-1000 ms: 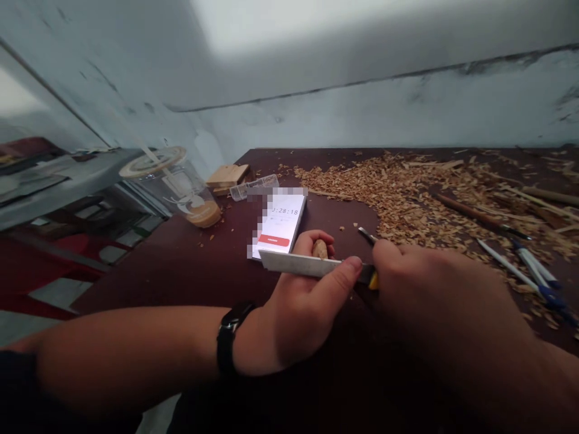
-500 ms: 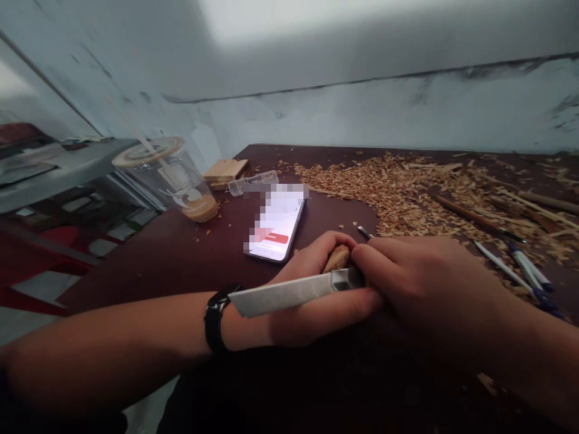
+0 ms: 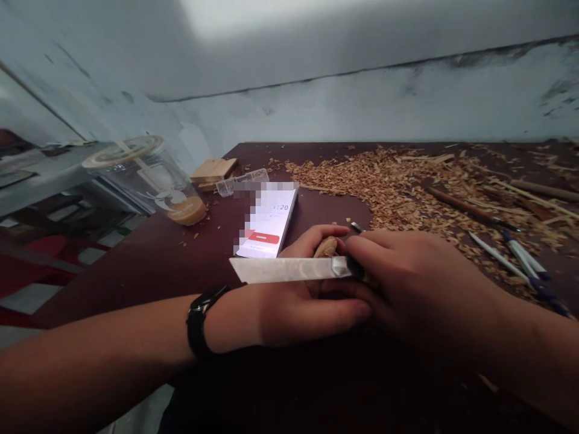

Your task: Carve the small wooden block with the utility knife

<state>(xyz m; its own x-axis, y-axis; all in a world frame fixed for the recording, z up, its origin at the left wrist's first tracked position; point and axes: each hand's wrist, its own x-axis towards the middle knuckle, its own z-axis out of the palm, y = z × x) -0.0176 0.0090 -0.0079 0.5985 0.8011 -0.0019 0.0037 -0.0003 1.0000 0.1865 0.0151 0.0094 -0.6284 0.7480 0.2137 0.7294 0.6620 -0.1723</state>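
Since half a second ago, the knife (image 3: 284,270) has swung round: its blade, then slanting down to the left across the wrist, now runs nearly level across the view, its angled tip pointing left. The right hand (image 3: 420,277) is closed in a fist around the handle, most of which it hides, and the blade sticks out leftward from its thumb side. Just left of that fist, the left hand (image 3: 294,310) is curled round a small carved wood piece (image 3: 326,246), with its thumb stretched out toward the right hand. Only 1 rounded end of the wood shows above the blade, between the left fingers and palm; which way its long axis runs I cannot tell.

Black watch (image 3: 196,328) on the left wrist. Just past the blade tip lies a lit phone (image 3: 275,220) on the dark red table (image 3: 172,265). Farther out come a clear plastic case (image 3: 244,181), a wood block (image 3: 215,170) and, to the left, a lidded cup (image 3: 185,210). Wood shavings (image 3: 398,187) spread beyond the right hand, with a wooden-handled tool (image 3: 465,205) and pens (image 3: 497,256) to the right.
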